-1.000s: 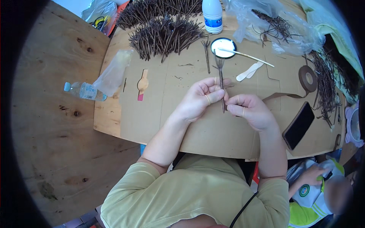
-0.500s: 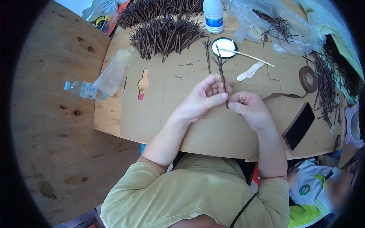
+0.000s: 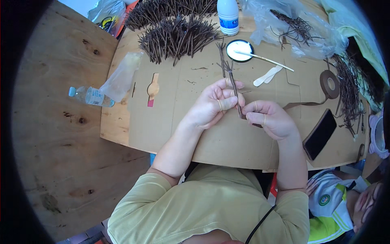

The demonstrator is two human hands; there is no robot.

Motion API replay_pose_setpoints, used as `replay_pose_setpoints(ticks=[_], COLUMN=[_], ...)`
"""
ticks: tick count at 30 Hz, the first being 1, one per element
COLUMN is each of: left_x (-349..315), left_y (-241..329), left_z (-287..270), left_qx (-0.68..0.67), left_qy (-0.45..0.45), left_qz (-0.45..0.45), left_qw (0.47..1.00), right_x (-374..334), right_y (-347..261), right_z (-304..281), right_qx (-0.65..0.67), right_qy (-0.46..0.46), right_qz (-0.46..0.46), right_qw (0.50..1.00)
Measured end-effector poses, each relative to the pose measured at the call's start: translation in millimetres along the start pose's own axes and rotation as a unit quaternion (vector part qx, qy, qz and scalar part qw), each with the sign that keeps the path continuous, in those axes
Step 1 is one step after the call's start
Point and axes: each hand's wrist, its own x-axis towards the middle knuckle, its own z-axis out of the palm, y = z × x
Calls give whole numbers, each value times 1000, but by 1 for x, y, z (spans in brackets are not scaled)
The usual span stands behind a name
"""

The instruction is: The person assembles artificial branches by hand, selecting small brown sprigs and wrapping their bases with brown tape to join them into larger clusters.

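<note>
A thin brown artificial twig [image 3: 232, 81] with a forked tip stands nearly upright between my hands over the cardboard. My left hand [image 3: 211, 105] pinches it at mid-length between thumb and fingers. At its lower end, my right hand [image 3: 273, 118] is closed on a brown tape [image 3: 298, 104], whose strip runs behind the fingers from the tape roll [image 3: 329, 84] on the right. A short end of tape shows below the right fingertips. Just beyond the forked tip, another brown twig [image 3: 222, 61] lies beside a dish of white paste [image 3: 239, 50] with a thin stick in it.
Bundled brown twigs [image 3: 176, 40] lie at the back left, beside a white bottle [image 3: 228, 18]. Flat wooden sticks [image 3: 267, 76] and a phone [image 3: 319, 134] lie on the right. A plastic bottle [image 3: 91, 96] lies left. Another person [image 3: 331, 199] is at the lower right.
The twig's forked tip has tilted left and lowered. My right hand has moved slightly down and right, and the twig's lower end now meets the tape there. The other person's head has shifted.
</note>
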Motion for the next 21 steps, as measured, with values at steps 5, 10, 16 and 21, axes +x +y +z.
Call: replay_pose_setpoints(ticks=[5, 10, 16, 21], left_x=[0, 0, 0, 0], left_y=[0, -2, -2, -2], left_z=[-1, -2, -1, -2], left_qx=[-26, -14, 28, 44], left_qy=[-13, -27, 4, 28], left_qz=[-7, 19, 70, 83], left_qw=[1000, 999, 997, 995], right_x=[0, 1, 1, 2], right_y=[1, 1, 0, 4], right_z=[1, 2, 2, 0], right_qx=[-25, -44, -76, -81], right_qy=[10, 11, 36, 73], right_qz=[-3, -9, -13, -26], right_qw=[1000, 999, 996, 994])
